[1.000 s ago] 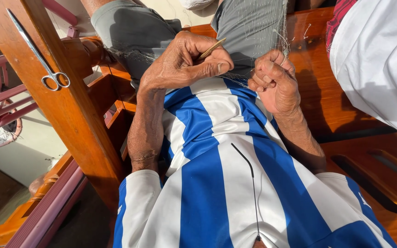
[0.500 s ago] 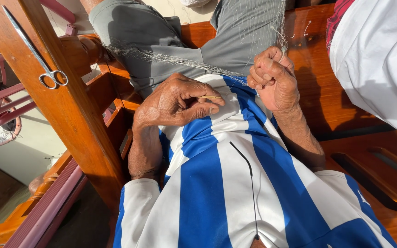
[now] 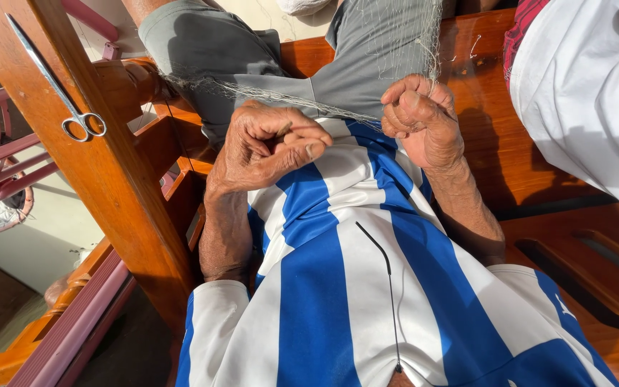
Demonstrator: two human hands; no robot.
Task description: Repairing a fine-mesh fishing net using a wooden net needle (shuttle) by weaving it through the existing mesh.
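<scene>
Your left hand, at the middle of the frame, has its fingers curled tight around a small brown tool. Your right hand, just to its right, is clenched on the thin fishing net, which runs from both hands to the upper middle over grey shorts. Scissors hang on the wooden post at the upper left.

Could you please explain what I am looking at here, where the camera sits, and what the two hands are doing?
There is no machine: a person wears a camera on the head, looking down over a blue and white striped shirt at their own bare hands. The left hand is closed around a small slim tool, only partly visible. The right hand is a fist gripping a fine fishing net, which hangs from above, with a stretched edge running between the hands. The net lies over grey shorts. Around is varnished wood; a pair of scissors lies on a wooden beam at left. White cloth at right seems to belong to another person.
</scene>
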